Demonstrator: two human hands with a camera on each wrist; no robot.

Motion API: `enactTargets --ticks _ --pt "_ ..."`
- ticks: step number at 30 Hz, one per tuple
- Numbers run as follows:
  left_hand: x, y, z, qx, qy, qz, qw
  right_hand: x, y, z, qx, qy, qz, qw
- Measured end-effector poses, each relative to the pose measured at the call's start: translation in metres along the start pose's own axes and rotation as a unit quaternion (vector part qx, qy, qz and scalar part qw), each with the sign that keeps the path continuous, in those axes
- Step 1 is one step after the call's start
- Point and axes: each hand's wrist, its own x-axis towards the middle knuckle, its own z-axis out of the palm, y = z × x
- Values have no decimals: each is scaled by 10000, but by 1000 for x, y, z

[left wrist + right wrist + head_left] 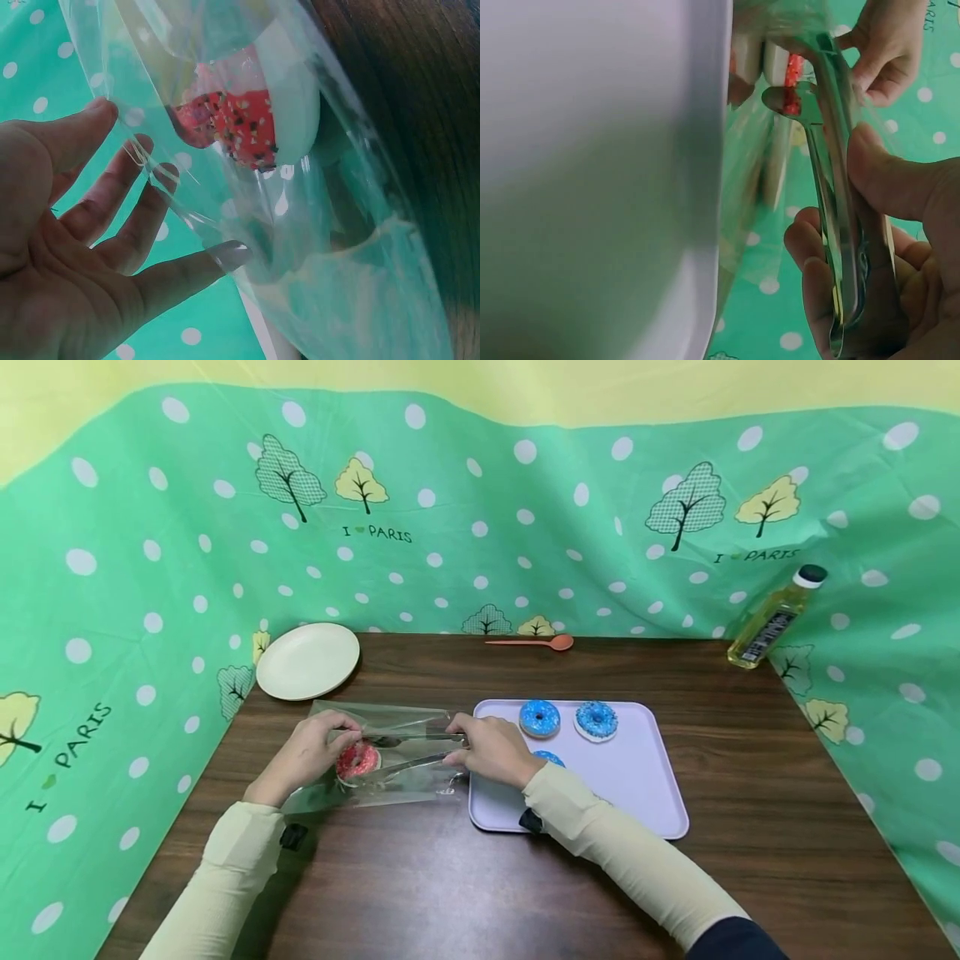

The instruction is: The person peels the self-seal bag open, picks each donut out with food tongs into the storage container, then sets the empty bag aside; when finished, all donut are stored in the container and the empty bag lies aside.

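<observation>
My left hand (303, 756) pinches the edge of a clear plastic bag (420, 789) between thumb and fingers, at the left of the table. Inside the bag lies a donut (352, 762) with red icing and sprinkles. Metal tongs (870, 292) are gripped in my right hand (495, 750), thumb on one arm and fingers on the other. Their arms stand apart and reach leftward into the bag, ends close by the red donut. In the left wrist view the donut (247, 127) shows through the plastic.
Right of the bag is a lilac tray (630, 777) with blue-iced donuts (596, 721), one partly hidden by my right hand. An oval white plate (307, 660) stands at the back left, an orange spoon (560, 642) at the back edge, an oil bottle (772, 622) at the back right.
</observation>
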Motion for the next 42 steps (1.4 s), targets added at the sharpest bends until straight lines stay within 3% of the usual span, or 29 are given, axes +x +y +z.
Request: enactTargets --ticks 10,30,42 --pt "-3 -1 -1 68 -61 -57 9999 -15 7 -13 -29 119 127 9998" --pt "-6 -6 0 31 -2 0 10000 -77 36 -63 -124 820 396 9958" --pt "-3 -5 0 19 -50 31 10000 -117 54 -88 -202 948 1126 9889"
